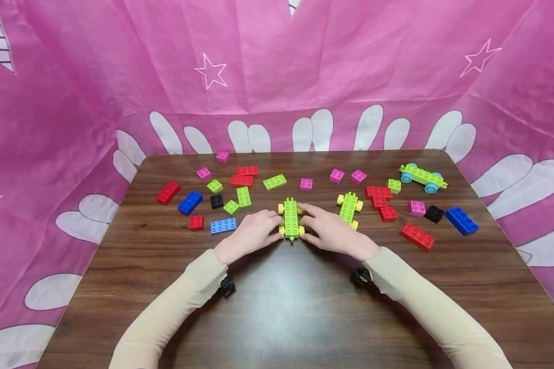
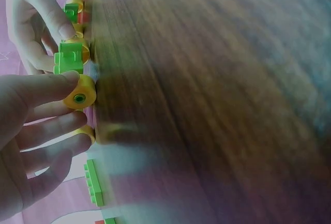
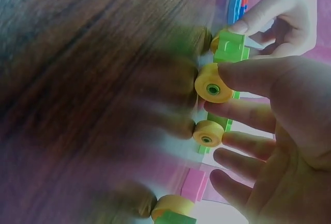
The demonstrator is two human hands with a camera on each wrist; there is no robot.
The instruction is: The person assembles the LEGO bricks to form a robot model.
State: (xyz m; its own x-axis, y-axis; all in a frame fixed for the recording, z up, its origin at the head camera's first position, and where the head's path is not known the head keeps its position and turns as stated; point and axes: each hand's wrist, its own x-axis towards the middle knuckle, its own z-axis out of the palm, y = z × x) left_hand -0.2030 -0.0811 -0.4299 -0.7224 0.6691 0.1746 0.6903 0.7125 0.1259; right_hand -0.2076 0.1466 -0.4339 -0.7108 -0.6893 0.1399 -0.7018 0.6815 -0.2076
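Observation:
A lime-green toy car base [image 1: 291, 219] with yellow wheels and studs on top stands lengthwise at mid-table, between both hands. My left hand [image 1: 257, 229] holds its left side, the thumb on the near wheel [image 2: 80, 92] and the fingers reaching forward along it. From the other side my right hand [image 1: 329, 228] holds it too, its thumb at the near yellow wheel [image 3: 213, 84] and fingertips by the far one. Just beyond the right hand is a second lime-green car base [image 1: 349, 207] with yellow wheels, partly hidden by that hand.
Loose bricks lie left, among them a light-blue brick [image 1: 223, 225], a blue brick [image 1: 190, 203] and a red brick [image 1: 168, 192]. On the right are red bricks [image 1: 378, 196], a blue brick [image 1: 461, 220] and a car base with blue wheels [image 1: 423, 177]. A pink curtain [image 1: 268, 66] hangs behind.

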